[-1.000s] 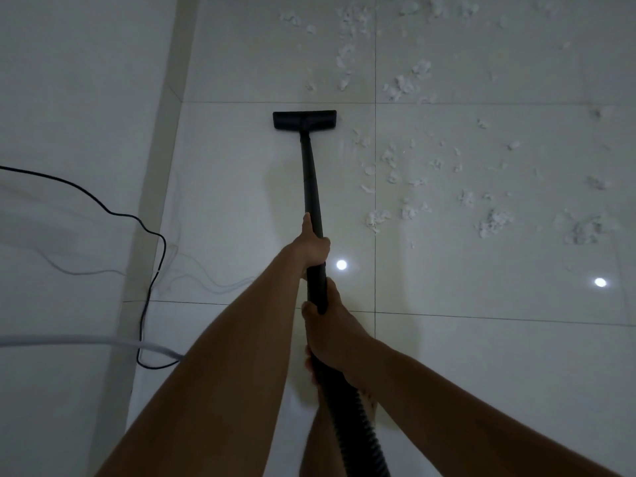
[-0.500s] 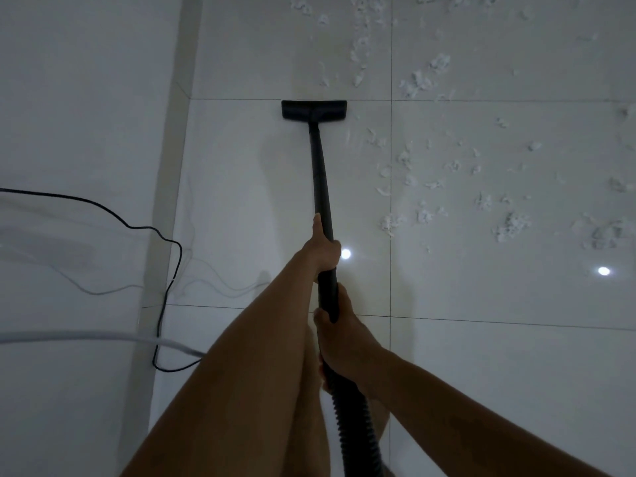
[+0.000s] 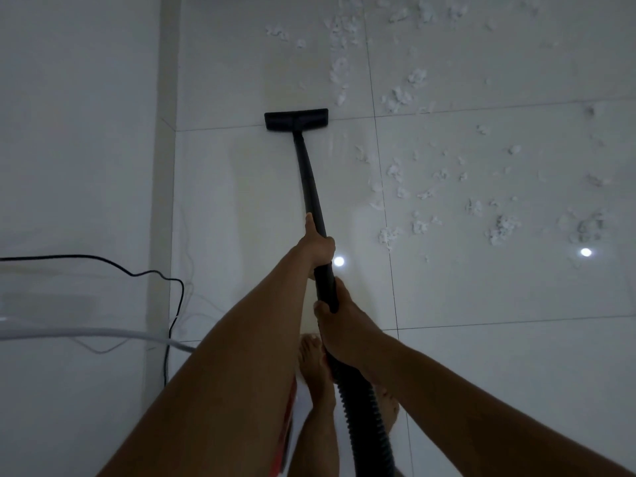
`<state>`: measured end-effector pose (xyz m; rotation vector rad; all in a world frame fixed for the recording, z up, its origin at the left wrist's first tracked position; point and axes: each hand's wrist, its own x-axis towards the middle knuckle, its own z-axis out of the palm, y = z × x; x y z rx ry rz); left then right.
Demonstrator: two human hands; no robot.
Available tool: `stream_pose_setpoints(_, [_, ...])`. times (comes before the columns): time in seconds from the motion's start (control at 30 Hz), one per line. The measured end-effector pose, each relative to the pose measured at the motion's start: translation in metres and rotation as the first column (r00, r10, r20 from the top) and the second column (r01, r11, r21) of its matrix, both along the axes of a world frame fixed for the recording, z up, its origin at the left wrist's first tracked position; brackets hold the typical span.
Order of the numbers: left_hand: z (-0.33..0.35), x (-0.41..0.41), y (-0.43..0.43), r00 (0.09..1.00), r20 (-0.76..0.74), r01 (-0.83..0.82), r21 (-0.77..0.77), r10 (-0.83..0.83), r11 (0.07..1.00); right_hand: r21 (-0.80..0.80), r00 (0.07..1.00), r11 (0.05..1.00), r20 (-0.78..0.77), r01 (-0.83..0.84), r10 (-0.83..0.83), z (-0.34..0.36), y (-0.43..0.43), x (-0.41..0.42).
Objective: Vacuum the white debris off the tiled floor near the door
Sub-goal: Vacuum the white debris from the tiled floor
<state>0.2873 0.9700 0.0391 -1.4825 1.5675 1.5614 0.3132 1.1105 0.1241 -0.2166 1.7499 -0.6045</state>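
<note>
Finding: the floor nozzle (image 3: 296,119) is now sitting across a grout line of the tiled floor (image 3: 223,201). A second ago it was lying just short of that line, so the stroke is advancing.

Hands: the left hand (image 3: 318,246) is gripping the black wand (image 3: 309,180) behind the nozzle, thumb lying along the tube. The right hand (image 3: 335,321) is wrapping round the wand farther behind the nozzle, just above where the ribbed hose (image 3: 361,407) is joining.

Debris: the white debris (image 3: 395,98) is lying right of the nozzle and beyond it, the closest scraps just past its right corner.

Assessment: the advance is bringing the nozzle to the near edge of the far patch, but the bulk of the debris is remaining untouched to its right. The task is appearing to be at an early stage, and later strokes will be needing to shift rightward.

Note: a black cable (image 3: 151,273) is trailing well left of and behind the nozzle, apart from the stroke path.
</note>
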Motion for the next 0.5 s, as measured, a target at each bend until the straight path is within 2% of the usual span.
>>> stream_pose_setpoints(0.23, [0.006, -0.019, -0.016, 0.999, 0.033, 0.023, -0.015, -0.022, 1.000, 0.009, 1.000, 1.000, 0.018, -0.017, 0.017, 0.000, -0.018, -0.024])
stream_pose_setpoints(0.5, [0.006, -0.059, -0.035, 0.999, 0.004, -0.044, -0.012, 0.045, 0.999, 0.032, 0.993, 0.999, 0.119, 0.018, -0.021, 0.003, -0.038, -0.073])
